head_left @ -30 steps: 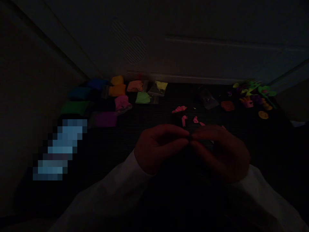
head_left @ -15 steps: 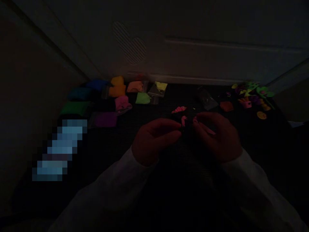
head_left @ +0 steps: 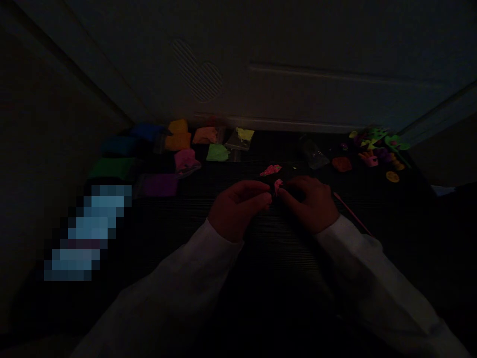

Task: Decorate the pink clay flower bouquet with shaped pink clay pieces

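The scene is very dark. My left hand (head_left: 239, 210) is curled in a pinch just left of centre; whatever lies between its fingertips is too dark to make out. Close beside it, my right hand (head_left: 312, 205) has its thumb and finger at a small pink clay piece (head_left: 278, 186), seemingly pinching it. Just beyond the fingertips lies a cluster of pink clay bits (head_left: 271, 170) on a dark base. A slim pink stick (head_left: 353, 214) rests to the right of my right hand, partly behind the sleeve.
On the dark table, bagged clay stands at the left: purple (head_left: 161, 185), pink (head_left: 186, 160), green (head_left: 114, 168), light green (head_left: 217, 152) and others. A clear bag (head_left: 313, 153), a red lump (head_left: 342, 164) and colourful clay figures (head_left: 376, 149) lie right. A blurred bright screen (head_left: 87, 231) is left.
My hands met at the fingertips, then parted and moved forward. My right hand swung left to the pink clay piece, uncovering the pink stick. The view has shifted slightly.
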Available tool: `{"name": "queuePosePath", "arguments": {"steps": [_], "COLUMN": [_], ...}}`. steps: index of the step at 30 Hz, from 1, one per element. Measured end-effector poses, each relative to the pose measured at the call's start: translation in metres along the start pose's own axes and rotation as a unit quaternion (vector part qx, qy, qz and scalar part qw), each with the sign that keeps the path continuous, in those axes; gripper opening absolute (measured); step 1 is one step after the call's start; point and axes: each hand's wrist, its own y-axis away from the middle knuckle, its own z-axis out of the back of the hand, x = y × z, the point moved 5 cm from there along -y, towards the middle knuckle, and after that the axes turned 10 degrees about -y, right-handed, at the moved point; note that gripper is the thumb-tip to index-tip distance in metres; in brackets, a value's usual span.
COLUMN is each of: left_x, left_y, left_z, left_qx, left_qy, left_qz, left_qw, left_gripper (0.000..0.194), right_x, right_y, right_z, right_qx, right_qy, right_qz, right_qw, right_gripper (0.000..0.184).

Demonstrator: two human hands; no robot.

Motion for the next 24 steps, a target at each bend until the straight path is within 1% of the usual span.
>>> {"name": "queuePosePath", "arguments": {"steps": [5, 8, 11, 14, 18, 24], "left_x": [0.007, 0.011, 0.011, 0.008, 0.005, 0.007], "left_y": [-0.003, -0.005, -0.005, -0.004, -0.002, -0.002], "left_z": [0.0, 0.0, 0.0, -0.001, -0.002, -0.002], "left_qx": [-0.017, -0.026, -0.032, -0.036, -0.043, -0.055], "left_qy": [0.034, 0.05, 0.065, 0.068, 0.077, 0.097], "left_qz": [0.017, 0.026, 0.018, 0.004, 0.0, 0.009], "left_qw": [0.999, 0.998, 0.997, 0.997, 0.996, 0.994], "left_gripper": [0.015, 0.014, 0.015, 0.015, 0.015, 0.016], "right_x": [0.0, 0.003, 0.007, 0.011, 0.012, 0.011], "right_y": [0.002, 0.004, 0.007, 0.01, 0.013, 0.015], "right_z": [-0.001, 0.001, 0.002, -0.002, -0.006, -0.009], "right_qx": [0.008, -0.016, -0.041, -0.05, -0.061, -0.08], "right_qy": [-0.113, -0.191, -0.256, -0.306, -0.338, -0.319], "right_qz": [-0.031, -0.04, -0.029, -0.009, -0.005, 0.003], "right_qw": [0.993, 0.981, 0.965, 0.951, 0.939, 0.944], "right_gripper": [0.029, 0.03, 0.031, 0.031, 0.033, 0.035]}}
